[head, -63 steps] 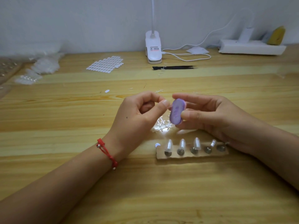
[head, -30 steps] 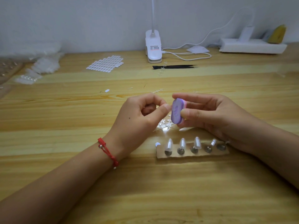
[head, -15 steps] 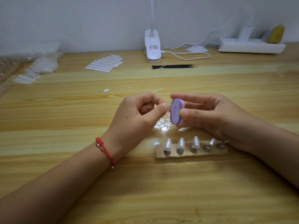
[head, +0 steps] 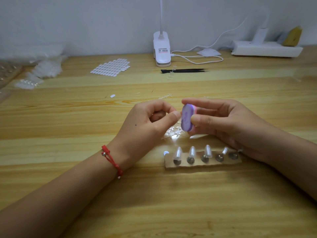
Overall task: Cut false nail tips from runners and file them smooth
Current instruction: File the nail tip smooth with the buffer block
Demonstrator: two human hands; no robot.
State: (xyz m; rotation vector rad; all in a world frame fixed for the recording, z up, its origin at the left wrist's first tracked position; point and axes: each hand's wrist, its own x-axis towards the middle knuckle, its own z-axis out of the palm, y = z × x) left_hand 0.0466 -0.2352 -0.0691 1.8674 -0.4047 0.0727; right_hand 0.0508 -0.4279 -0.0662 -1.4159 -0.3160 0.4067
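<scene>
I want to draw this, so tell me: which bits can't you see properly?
All in the head view:
What the left hand pinches, if anything: hidden by its own curled fingertips, beside the purple file block in the right hand.
The lamp: head cut off by the top edge.
The clear runners: partly behind both hands, washed out by glare.
The lamp label: too small to read.

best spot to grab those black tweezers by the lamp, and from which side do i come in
Pinch the black tweezers across mid-shaft, coming down from above, thumb on the near edge, finger on the far edge. They lie flat on the table, long axis left to right, points at the right, so avoid that end. A clear runner scrap lies over the blunt left end.
</scene>
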